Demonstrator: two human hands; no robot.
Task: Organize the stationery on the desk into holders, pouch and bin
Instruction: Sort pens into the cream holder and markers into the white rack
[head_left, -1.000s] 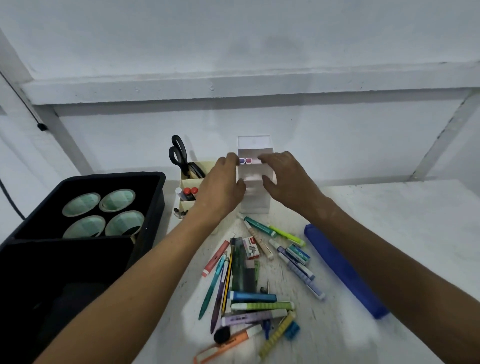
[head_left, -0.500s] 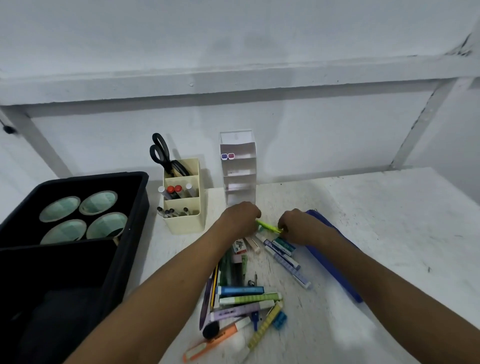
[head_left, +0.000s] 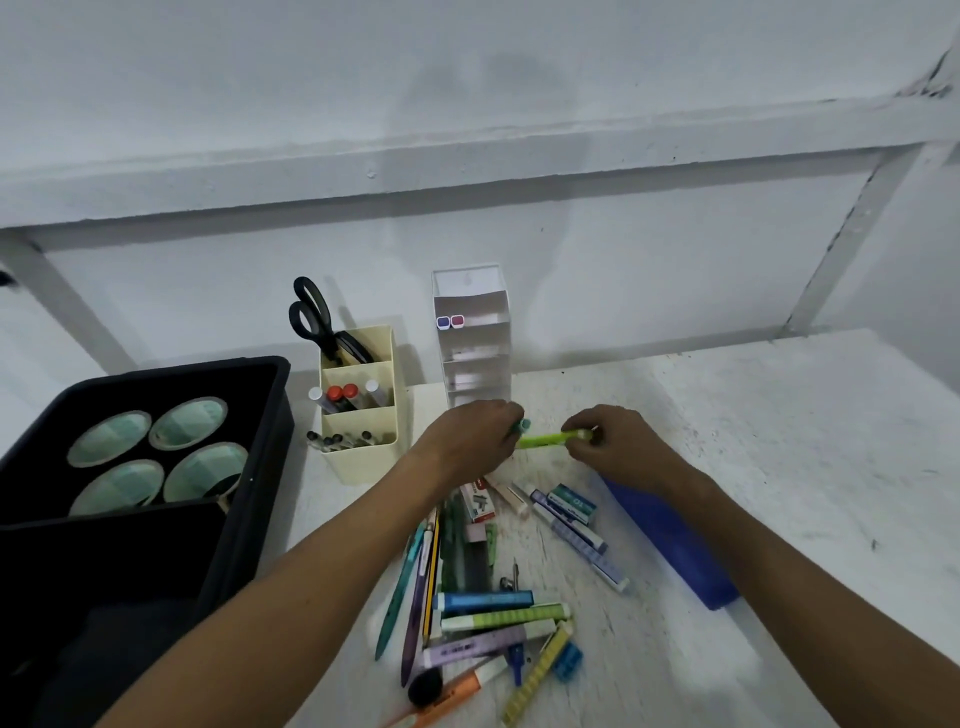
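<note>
White painted wall and a scuffed white table (head_left: 779, 467) fill the view. Two holders stand at the back: a cream pen holder (head_left: 363, 447) with black scissors (head_left: 317, 322) and several markers, and a white tiered holder (head_left: 475, 343) with two pens in one tier. One black bin (head_left: 156, 519) on the left holds four round tape rolls (head_left: 156, 457). One blue pouch (head_left: 670, 540) lies right of the loose pile of stationery (head_left: 493, 608). The left hand (head_left: 470, 439) has its fingers curled round a teal pen (head_left: 521, 426); the right hand (head_left: 618, 441) pinches a green highlighter (head_left: 550, 439), both above the pile.
</note>
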